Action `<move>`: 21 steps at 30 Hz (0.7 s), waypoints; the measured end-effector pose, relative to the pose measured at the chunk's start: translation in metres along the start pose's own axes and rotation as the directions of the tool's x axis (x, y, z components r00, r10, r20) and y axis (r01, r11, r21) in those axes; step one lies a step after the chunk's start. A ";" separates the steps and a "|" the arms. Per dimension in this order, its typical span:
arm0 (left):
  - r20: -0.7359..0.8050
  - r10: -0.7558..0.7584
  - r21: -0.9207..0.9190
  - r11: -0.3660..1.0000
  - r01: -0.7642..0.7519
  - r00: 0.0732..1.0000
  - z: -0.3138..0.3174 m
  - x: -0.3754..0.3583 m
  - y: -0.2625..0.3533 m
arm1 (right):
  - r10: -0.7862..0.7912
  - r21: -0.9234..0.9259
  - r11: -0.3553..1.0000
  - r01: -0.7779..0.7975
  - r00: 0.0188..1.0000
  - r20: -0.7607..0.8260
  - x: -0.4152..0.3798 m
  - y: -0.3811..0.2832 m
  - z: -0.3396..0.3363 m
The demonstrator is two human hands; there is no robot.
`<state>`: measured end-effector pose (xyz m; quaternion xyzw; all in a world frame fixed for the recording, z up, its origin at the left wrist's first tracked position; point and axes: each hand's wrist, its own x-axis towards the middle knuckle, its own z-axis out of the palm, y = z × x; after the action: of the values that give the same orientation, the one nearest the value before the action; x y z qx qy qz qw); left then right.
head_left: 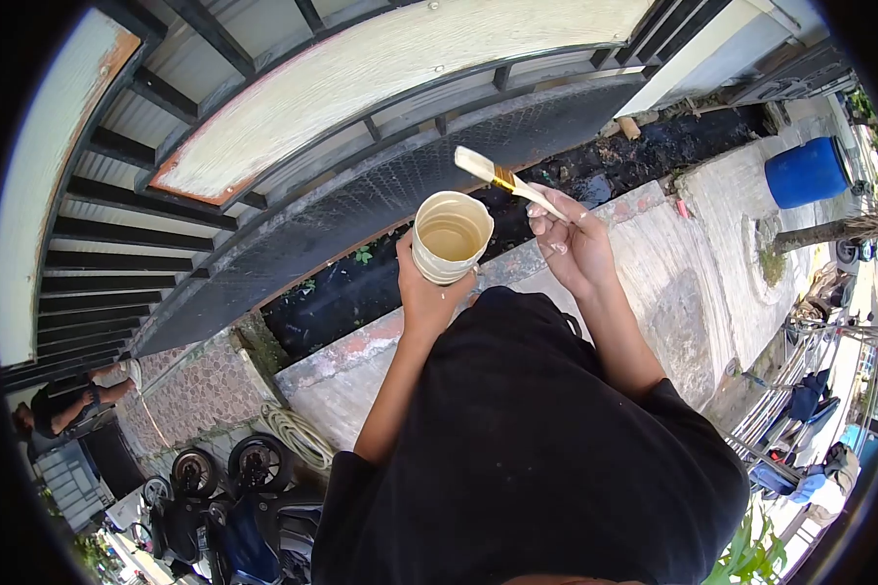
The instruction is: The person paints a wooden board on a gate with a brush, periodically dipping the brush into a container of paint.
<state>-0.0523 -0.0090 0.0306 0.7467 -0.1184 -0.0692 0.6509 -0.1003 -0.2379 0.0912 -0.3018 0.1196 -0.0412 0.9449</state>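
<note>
My left hand (427, 297) is wrapped round a cream-coloured cup (446, 265) with drips down its outside. Pale liquid paint (451, 237) shows inside it. In my right hand (576, 239) a paintbrush (507, 180) is gripped by its light wooden handle. The bristles are coated in cream paint and point up and left, just above and right of the cup. Smears of paint mark the right fingers. Ahead of both hands stands a dark metal gate (380, 171) with a cream panel (410, 73) edged in reddish brown.
A ditch (332, 302) of dark water runs between the gate and the concrete ledge (351, 356). Parked motorcycles (234, 526) and a coiled hose (298, 434) are at lower left. Another person (59, 409) is at far left. A blue barrel (805, 174) lies to the right.
</note>
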 end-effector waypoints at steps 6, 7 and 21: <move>0.019 0.057 0.059 0.997 -0.058 0.998 0.012 0.028 -0.005 | -0.117 -0.055 0.992 0.118 0.993 0.005 0.050 -0.007 -0.026; 0.021 0.053 0.049 0.997 -0.054 0.998 0.014 0.032 -0.009 | -0.127 -0.058 0.990 0.126 0.992 -0.021 0.063 -0.007 -0.035; -0.013 -0.059 -0.007 0.998 0.059 0.998 0.056 0.053 -0.020 | -0.213 -0.217 0.964 0.154 0.934 -0.286 0.207 0.019 -0.064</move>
<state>-0.0143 -0.0744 0.0054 0.7481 -0.0917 -0.0841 0.6518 0.0840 -0.2896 -0.0118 -0.3907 0.2396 -0.1644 0.8735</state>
